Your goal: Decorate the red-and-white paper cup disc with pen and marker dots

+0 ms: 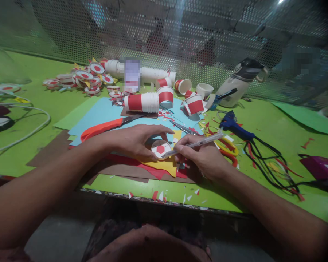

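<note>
A small round white disc (160, 149) with a red centre and black lines, like a football pattern, sits in front of me over sheets of coloured paper. My left hand (136, 141) curves around it, thumb at its lower left edge and fingers arched beyond its far side. Between the thumb and fingers of my right hand (202, 154) is a pen (207, 139), slanted with its tip at the disc's lower edge. Beneath both hands lie yellow (164, 168), red and brown sheets. Scissors with yellow and orange handles (229, 147) lie partly behind my right hand.
An orange-handled cutter (104, 128) rests beyond my left forearm. Red-and-white paper cups (142, 103) and a pile of patterned discs (84, 76) are farther back. On the right are a blue glue gun (236, 125), its black cord, and a bottle (235, 85). Paper scraps litter the green table (112, 185).
</note>
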{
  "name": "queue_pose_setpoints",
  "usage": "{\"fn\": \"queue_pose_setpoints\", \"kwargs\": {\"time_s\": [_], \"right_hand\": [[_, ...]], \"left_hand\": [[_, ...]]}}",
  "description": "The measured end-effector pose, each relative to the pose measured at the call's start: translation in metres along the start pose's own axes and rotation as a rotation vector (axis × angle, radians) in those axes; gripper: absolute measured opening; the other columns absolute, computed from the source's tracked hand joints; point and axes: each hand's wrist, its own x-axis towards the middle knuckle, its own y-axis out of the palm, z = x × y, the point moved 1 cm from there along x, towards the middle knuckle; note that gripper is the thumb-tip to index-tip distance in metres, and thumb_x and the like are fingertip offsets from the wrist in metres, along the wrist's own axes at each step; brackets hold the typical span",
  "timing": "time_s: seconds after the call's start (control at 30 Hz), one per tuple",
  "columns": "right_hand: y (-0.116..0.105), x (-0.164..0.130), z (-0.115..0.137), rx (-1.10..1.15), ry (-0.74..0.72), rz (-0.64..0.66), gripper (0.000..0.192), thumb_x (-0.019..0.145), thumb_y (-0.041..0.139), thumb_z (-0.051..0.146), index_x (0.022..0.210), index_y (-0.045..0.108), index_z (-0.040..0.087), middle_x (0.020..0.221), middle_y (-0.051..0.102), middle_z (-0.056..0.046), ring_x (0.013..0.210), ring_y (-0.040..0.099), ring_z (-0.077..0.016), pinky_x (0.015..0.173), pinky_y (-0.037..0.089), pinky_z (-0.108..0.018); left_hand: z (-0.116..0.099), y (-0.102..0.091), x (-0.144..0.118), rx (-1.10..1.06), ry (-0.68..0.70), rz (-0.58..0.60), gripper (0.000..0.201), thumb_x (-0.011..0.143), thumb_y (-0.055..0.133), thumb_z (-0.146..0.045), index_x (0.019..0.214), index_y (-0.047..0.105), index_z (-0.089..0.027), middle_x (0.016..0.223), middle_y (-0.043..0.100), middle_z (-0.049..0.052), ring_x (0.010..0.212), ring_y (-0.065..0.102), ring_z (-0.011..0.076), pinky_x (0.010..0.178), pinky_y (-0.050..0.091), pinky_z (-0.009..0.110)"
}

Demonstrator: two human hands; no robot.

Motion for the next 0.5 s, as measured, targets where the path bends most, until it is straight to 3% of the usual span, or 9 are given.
{"fn": "queue_pose_setpoints", "kwargs": {"time_s": [0.27, 0.5], "right_hand": [[-0.0024, 0.0005, 0.002, -0.047, -0.016, 0.023, 0.016, 0.084, 0.071, 0.032, 0.074, 0.064, 0.021, 0.062, 0.069, 0.0, 0.054, 0.059, -0.0123, 0.054, 0.046, -0.027], [-0.0032, -0.0012, 0.0055, -0.079, -0.003, 0.044, 0.016, 0.086, 0.069, 0.031, 0.075, 0.064, 0.021, 0.062, 0.068, 0.001, 0.053, 0.06, -0.013, 0.052, 0.046, -0.027]], "left_hand": [[-0.0053, -0.0007, -0.0024, 0.055, 0.074, -0.05, 0.074, 0.083, 0.073, -0.032, 0.151, 0.043, -0.029, 0.148, 0.058, 0.005, 0.13, 0.058, 0.0257, 0.105, 0.047, 0.033], [-0.0101, -0.0003, -0.0052, 0.061, 0.124, -0.07, 0.07, 0.086, 0.069, -0.03, 0.151, 0.043, -0.03, 0.147, 0.059, 0.005, 0.127, 0.061, 0.025, 0.1, 0.05, 0.03]]}}
